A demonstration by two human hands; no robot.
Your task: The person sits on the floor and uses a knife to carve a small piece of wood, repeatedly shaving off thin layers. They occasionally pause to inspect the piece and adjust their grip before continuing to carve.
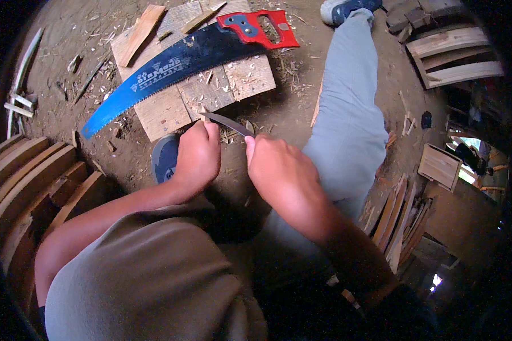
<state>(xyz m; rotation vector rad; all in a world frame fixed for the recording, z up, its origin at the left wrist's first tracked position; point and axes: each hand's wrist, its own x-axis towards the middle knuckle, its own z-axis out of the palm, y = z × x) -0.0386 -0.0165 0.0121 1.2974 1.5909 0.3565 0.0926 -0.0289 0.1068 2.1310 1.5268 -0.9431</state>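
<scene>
Dirt floor (pixel 91 34), chips scattered over it. Person's right leg (pixel 347 119) stretched out ahead, left knee (pixel 142 267) bent in the foreground. Curved timber stack (pixel 28 165) at left, loose strips (pixel 403 221) at right beyond the leg. Plank platform (pixel 164 112) low on the floor ahead. Saw (pixel 190 55) lies across it: blue blade, red handle, tip and handle both past the platform's edges, teeth toward the hands. Left shoe (pixel 165 158) just short of the platform, partly behind the left hand.

Right hand (pixel 281 173): fingers wrapped round the knife's handle, thumb up by the blade root. Left hand (pixel 200 149): fingers curled in, near the tip; can't tell how tightly they're closed or whether they hold a thin piece.

Risks, my read: main one is a slip into the left fingers, caused by the tip sitting so close to them plus a sudden loss of resistance. Can't make out which edge is sharp. Left shoe and leg are in a bad line too if the blade skids. Reaching forward could catch knuckles on the saw teeth; a bump could tip the overhanging saw.

Knife (pixel 228 123) position: between the hands, out of the right fist, pointing up-left, tip just above the left fingers, near the platform's near edge.
</scene>
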